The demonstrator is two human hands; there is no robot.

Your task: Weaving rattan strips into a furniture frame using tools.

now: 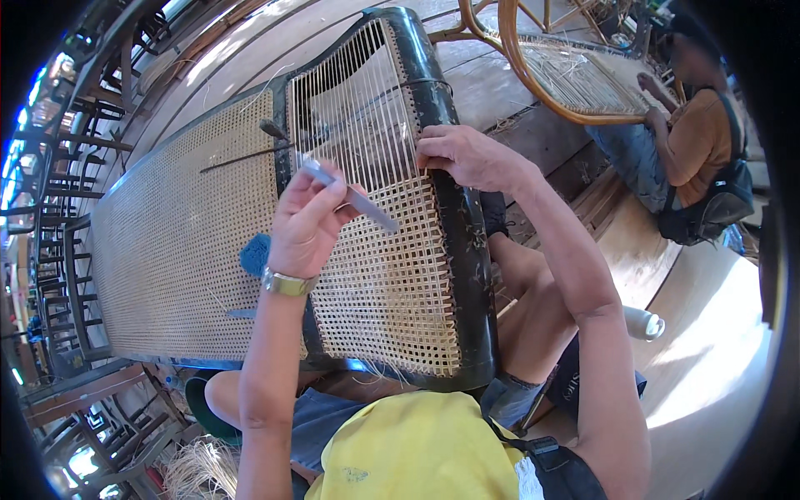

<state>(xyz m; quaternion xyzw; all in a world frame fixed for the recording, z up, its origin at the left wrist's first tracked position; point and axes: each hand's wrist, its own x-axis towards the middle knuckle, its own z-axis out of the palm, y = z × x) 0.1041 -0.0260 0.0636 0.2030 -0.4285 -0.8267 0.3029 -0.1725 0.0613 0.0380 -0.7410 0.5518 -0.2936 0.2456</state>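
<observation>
A flat, grey metal strip (pixel 372 212) is gripped in my left hand (pixel 305 225), its free end pointing over the cane panel. My right hand (pixel 473 158) is closed in a pinch at the panel's right edge, where a pale cane strand (pixel 424 172) shows under the fingertips. Below both hands the cane webbing (pixel 375 279) is woven into an open mesh. Above them, parallel cane strands (pixel 360 104) run lengthwise without the full mesh. A black frame (pixel 468 300) borders the panel, with strand ends along its holes.
A larger woven panel (pixel 183 217) extends left, carrying a blue bundle (pixel 255 254), a thin dark rod (pixel 242 158) and a dark-handled tool (pixel 272 129). Another person (pixel 700 142) sits at the upper right by a rattan-framed piece (pixel 521 67). Loose cane (pixel 200 473) lies lower left.
</observation>
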